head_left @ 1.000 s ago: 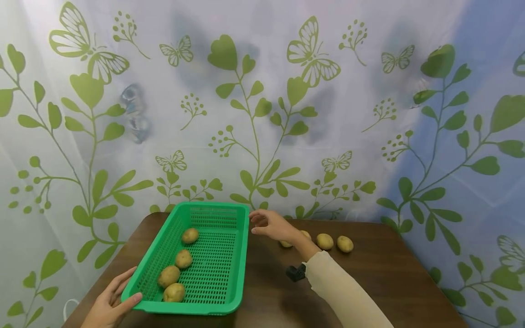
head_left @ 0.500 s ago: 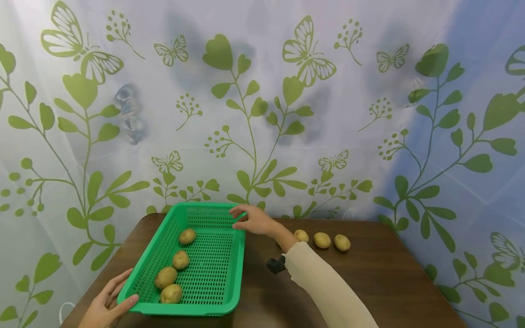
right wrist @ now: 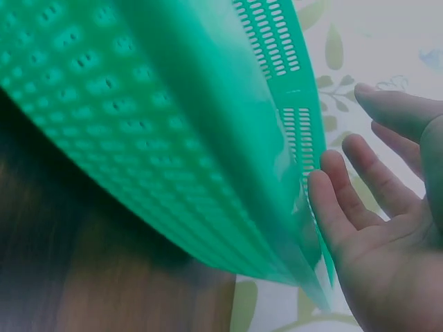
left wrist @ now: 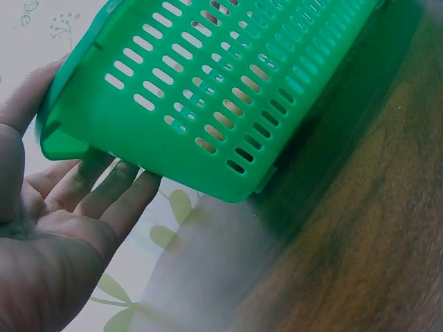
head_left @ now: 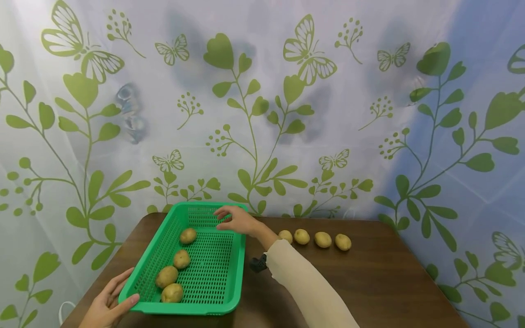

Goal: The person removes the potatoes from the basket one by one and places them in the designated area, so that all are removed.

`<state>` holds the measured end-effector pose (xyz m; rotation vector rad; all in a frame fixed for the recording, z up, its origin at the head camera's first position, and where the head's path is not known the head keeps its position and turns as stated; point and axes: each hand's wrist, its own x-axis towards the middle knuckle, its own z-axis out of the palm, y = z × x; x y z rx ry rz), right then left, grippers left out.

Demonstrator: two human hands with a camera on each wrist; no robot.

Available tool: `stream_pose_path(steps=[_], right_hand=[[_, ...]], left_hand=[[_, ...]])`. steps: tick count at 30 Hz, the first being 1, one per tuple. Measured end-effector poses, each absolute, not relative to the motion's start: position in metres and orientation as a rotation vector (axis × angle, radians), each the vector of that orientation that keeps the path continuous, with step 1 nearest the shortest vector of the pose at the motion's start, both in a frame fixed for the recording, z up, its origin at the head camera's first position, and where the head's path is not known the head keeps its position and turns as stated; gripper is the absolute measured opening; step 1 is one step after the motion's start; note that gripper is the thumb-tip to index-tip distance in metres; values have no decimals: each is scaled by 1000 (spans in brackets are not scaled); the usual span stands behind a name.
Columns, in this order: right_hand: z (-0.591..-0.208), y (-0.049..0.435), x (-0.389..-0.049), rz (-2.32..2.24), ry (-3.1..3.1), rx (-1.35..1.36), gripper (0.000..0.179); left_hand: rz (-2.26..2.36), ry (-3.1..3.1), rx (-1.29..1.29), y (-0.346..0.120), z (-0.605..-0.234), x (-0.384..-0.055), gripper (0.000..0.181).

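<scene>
A green plastic basket [head_left: 211, 266] with slotted walls stands on the left part of the table, several potatoes [head_left: 172, 293] lying along its left side. At its near left corner my left hand [head_left: 108, 303] grips the rim, thumb on top; in the left wrist view the left hand's fingers [left wrist: 128, 197] reach round to the outer side. My right hand [head_left: 235, 221] hovers over the basket's far right part, fingers loosely bent and holding nothing. Beside the rim in the right wrist view, the right hand's fingers [right wrist: 377, 176] are spread.
Several more potatoes [head_left: 322, 239] lie in a row on the brown wooden table [head_left: 361, 282], to the right of the basket. A patterned curtain [head_left: 262, 114] hangs behind the table. A black device [head_left: 258, 263] sits at the right wrist.
My right hand has moved left, from beside the basket's right rim to over its inside. The leftmost loose potato has come out from behind the arm. The left hand keeps its grip.
</scene>
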<state>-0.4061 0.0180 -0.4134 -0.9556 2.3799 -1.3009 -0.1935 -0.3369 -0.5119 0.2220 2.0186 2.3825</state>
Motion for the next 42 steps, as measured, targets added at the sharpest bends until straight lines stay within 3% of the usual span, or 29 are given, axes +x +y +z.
stream_pose_path(steps=[27, 37, 42], right_hand=[[-420, -40, -419, -1239, 2347, -946, 47], [-446, -70, -430, -1141, 2412, -923, 48], [-453, -78, -432, -1023, 2427, -907, 53]], left_hand=[[2307, 2133, 136, -337, -510, -194, 52], [2292, 2121, 75, -337, -509, -195, 51], [2317, 2089, 163, -339, -512, -196, 52]])
